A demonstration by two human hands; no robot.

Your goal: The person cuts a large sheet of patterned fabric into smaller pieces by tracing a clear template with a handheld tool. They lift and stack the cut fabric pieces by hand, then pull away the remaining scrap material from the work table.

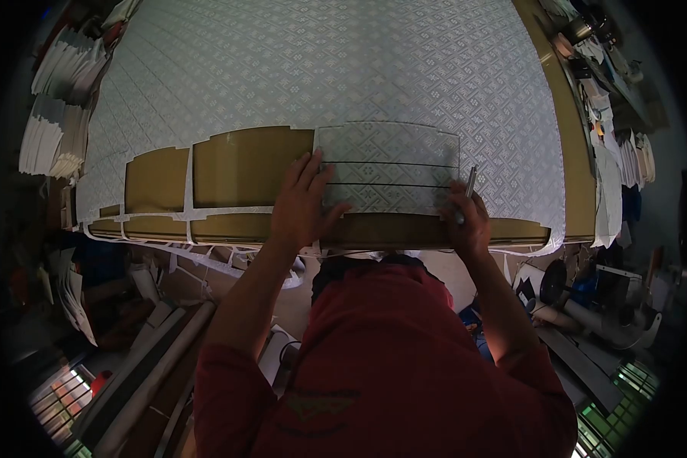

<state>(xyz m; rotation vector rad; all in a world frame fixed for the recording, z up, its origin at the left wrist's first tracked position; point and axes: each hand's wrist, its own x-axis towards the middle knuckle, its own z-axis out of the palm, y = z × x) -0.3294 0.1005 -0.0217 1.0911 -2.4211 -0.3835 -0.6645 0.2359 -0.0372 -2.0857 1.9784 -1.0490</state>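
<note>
A light grey fabric (343, 61) with a woven geometric pattern covers the table. Near its front edge lies a rectangular piece (389, 173) with the same pattern showing and two dark lines running across it. My left hand (301, 202) rests on the left end of this piece, palm down and fingers spread. At the right end, my right hand (468, 217) is closed around a slim silvery pen-like tool (472, 180), which points up and away from me. The fingers of that hand are right at the edge of the piece.
Left of the piece, cut-out openings (253, 168) in the fabric bare the brown tabletop (156, 182). Fabric strips hang over the front edge. Stacks of paper-like sheets (53, 137) stand at the left, clutter lines the right side, and long rolls (156, 374) lean at lower left.
</note>
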